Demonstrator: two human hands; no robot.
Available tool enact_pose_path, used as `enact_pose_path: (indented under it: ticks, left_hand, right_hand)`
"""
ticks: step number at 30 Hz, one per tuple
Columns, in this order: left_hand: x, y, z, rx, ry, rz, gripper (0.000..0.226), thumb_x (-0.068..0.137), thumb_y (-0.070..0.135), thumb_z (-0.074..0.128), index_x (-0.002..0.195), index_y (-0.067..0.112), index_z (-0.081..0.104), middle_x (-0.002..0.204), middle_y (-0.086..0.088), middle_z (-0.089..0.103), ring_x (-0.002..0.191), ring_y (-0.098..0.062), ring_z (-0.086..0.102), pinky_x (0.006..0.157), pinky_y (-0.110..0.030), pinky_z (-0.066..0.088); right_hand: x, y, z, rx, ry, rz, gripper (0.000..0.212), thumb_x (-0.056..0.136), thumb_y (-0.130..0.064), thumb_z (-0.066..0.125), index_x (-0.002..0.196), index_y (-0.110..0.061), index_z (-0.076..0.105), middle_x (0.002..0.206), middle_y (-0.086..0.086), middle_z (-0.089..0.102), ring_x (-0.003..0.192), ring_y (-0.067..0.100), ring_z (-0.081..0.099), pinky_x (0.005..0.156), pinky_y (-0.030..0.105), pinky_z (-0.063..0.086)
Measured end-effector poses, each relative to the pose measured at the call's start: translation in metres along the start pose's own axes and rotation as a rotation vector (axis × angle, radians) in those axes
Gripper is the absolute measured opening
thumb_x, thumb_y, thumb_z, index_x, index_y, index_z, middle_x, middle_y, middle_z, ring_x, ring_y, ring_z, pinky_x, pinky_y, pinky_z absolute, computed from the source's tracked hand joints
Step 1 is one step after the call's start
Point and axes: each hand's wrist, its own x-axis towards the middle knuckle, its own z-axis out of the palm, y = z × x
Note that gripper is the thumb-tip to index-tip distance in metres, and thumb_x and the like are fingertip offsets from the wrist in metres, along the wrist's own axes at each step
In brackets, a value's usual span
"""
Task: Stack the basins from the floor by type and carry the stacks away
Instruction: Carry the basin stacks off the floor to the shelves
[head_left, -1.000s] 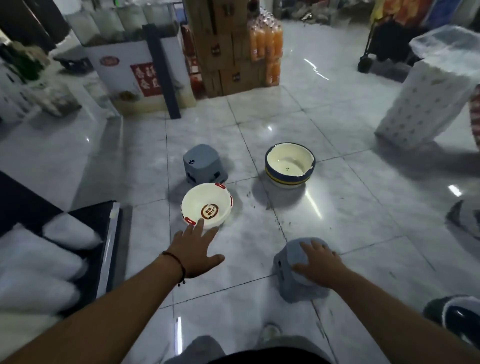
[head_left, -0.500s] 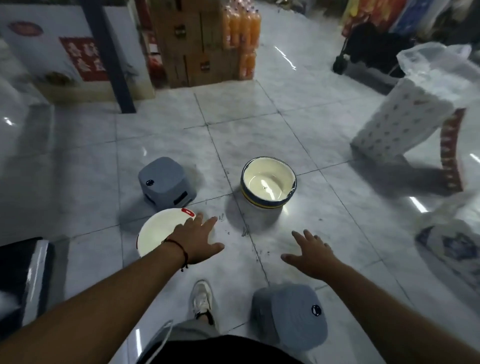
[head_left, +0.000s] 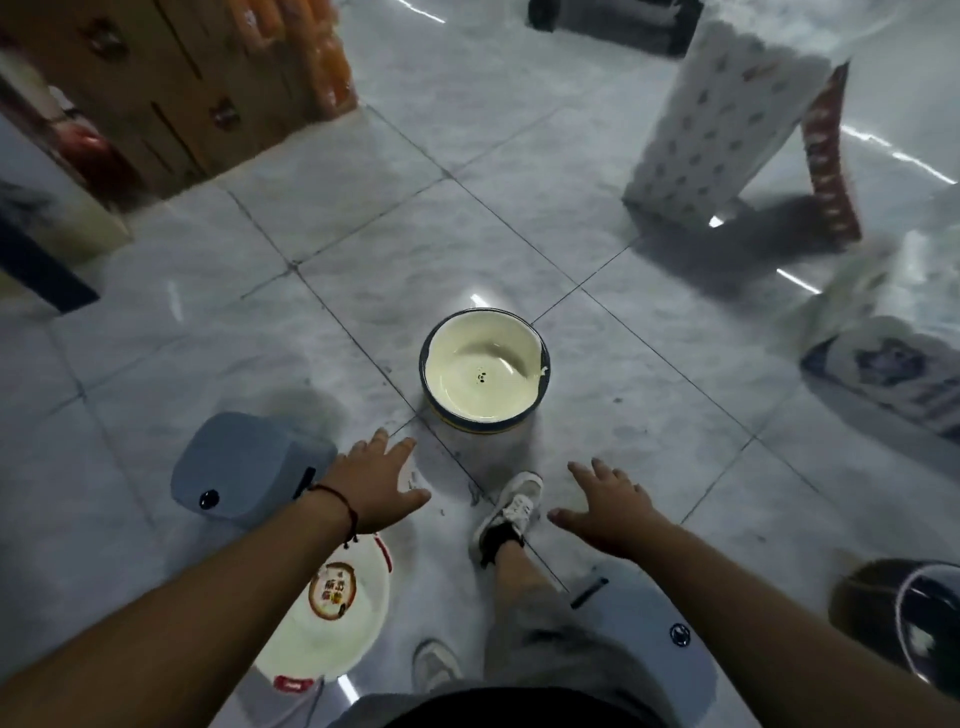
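A cream enamel basin (head_left: 483, 374) with a dark rim and yellow band stands upright on the tiled floor ahead of me. A white basin (head_left: 327, 623) with a red emblem lies under my left forearm. Two grey upturned basins rest on the floor: one (head_left: 244, 467) at the left beside my left wrist, one (head_left: 654, 639) under my right arm. A dark basin (head_left: 919, 618) shows at the right edge. My left hand (head_left: 376, 480) and my right hand (head_left: 613, 506) reach forward with fingers spread, empty, both short of the cream basin.
Cardboard boxes (head_left: 171, 88) and orange bottles (head_left: 332, 57) stand at the back left. A wrapped pack of paper rolls (head_left: 722, 119) leans at the back right, with bagged goods (head_left: 893, 364) on the floor at the right. My shoe (head_left: 511, 512) is planted between my hands.
I have stepped forward. My right hand left the near grey basin, my left hand passed over the white basin, and both now stretch toward the cream basin.
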Motion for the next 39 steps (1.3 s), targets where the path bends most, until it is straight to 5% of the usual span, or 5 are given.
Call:
enact_pose_path:
  ticks: [14,21,26,31,39]
  left_hand:
    - [0.322,-0.035,-0.027,-0.035,-0.215,-0.033,0.084,0.089,0.069,0.043,0.156,0.034,0.006,0.164,-0.008,0.002,0.148,-0.029,0.018,0.117,-0.043,0.024]
    - [0.525,-0.075,0.067,-0.511,-0.293,-0.133,0.086,0.088,0.052,0.062,0.156,0.024,0.015,0.161,-0.002,0.02,0.145,-0.018,0.023,0.114,-0.028,0.021]
    - [0.619,-0.113,0.146,-0.772,-0.119,-0.203,0.091,0.09,0.036,0.065,0.156,0.026,0.003,0.145,0.018,0.022,0.139,-0.009,0.026,0.102,-0.018,0.019]
    - [0.64,-0.142,0.209,-1.065,0.044,-0.305,0.116,0.08,0.042,0.076,0.149,0.045,-0.016,0.16,0.011,0.013,0.139,-0.01,0.029,0.113,-0.034,0.028]
    - [0.661,-0.118,0.222,-1.745,-0.167,-0.535,0.041,0.091,0.054,0.051,0.123,0.03,0.061,0.119,0.002,0.07,0.115,-0.024,0.063,0.093,-0.046,0.05]
  right_hand:
    - [0.316,0.015,-0.056,0.018,-0.172,-0.013,0.084,0.089,-0.066,0.046,0.156,-0.027,0.013,0.164,0.006,0.008,0.149,0.03,0.01,0.119,0.049,0.016]
    - [0.49,0.036,0.019,0.832,-0.179,0.298,0.068,0.094,-0.037,0.06,0.151,-0.017,0.028,0.132,-0.01,0.036,0.126,0.01,0.037,0.095,0.019,0.029]
    - [0.602,0.071,0.104,1.263,-0.159,0.672,0.102,0.079,-0.058,0.069,0.156,-0.025,0.011,0.16,0.005,0.022,0.141,0.031,0.031,0.109,0.047,0.033]
    - [0.642,0.087,0.163,1.687,-0.158,0.678,0.059,0.08,-0.059,0.067,0.128,-0.026,0.058,0.133,0.005,0.06,0.117,0.028,0.057,0.1,0.047,0.045]
    - [0.659,0.076,0.183,2.203,0.041,0.528,0.041,0.087,-0.038,0.062,0.125,-0.021,0.065,0.125,0.005,0.067,0.117,0.026,0.063,0.102,0.044,0.048]
